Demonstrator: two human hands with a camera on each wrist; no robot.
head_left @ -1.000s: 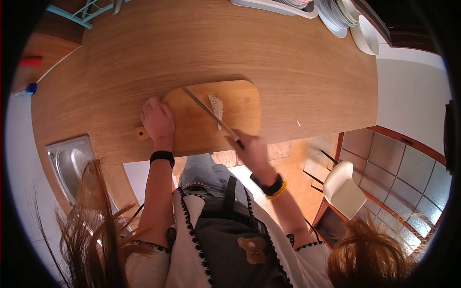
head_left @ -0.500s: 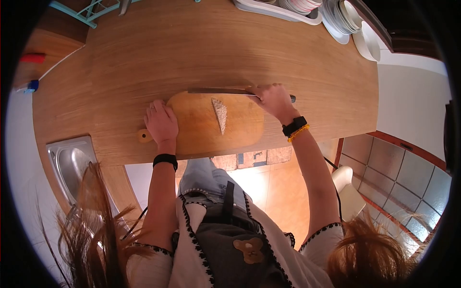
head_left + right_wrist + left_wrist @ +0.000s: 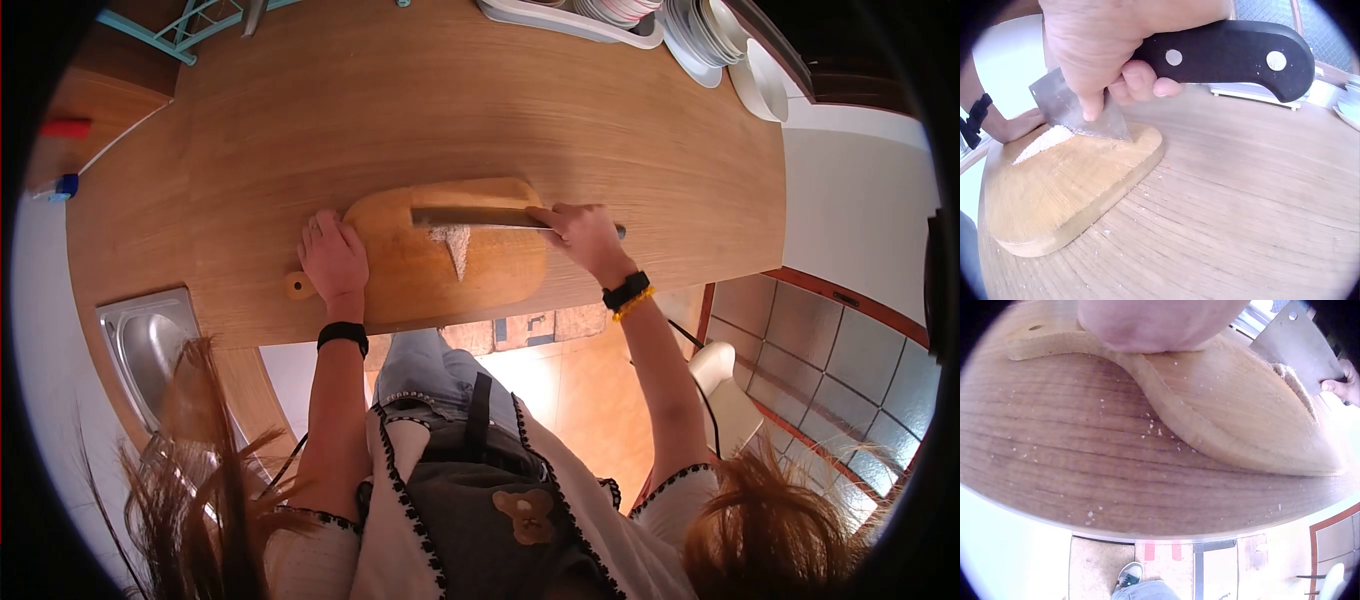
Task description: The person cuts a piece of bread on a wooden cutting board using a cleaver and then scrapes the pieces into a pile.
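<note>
On a wooden chopping board (image 3: 505, 268) lies a narrow wedge of pale, finely chopped food (image 3: 458, 252); its kind cannot be told. My right hand (image 3: 590, 240) grips a cleaver (image 3: 470, 216) with a riveted black handle (image 3: 1229, 53), finger and thumb pinching the blade's base. The blade stands on edge at the far, wide end of the wedge, overlapping it in the head view. My left hand (image 3: 335, 258) rests on the board's left end beside its handle, fingers pointing away from me, and holds no tool.
Crumbs (image 3: 1154, 430) lie scattered on the wooden counter (image 3: 330, 120) around the board. A dish tray (image 3: 570, 22) and stacked plates (image 3: 705, 45) stand at the back right. To the left is a steel sink (image 3: 150, 345), with a turquoise rack (image 3: 165, 40) behind.
My right hand has swung the cleaver from diagonal across the board to nearly crosswise at its far edge, then drawn it nearer, onto the wedge's far end. The left hand keeps its place.
</note>
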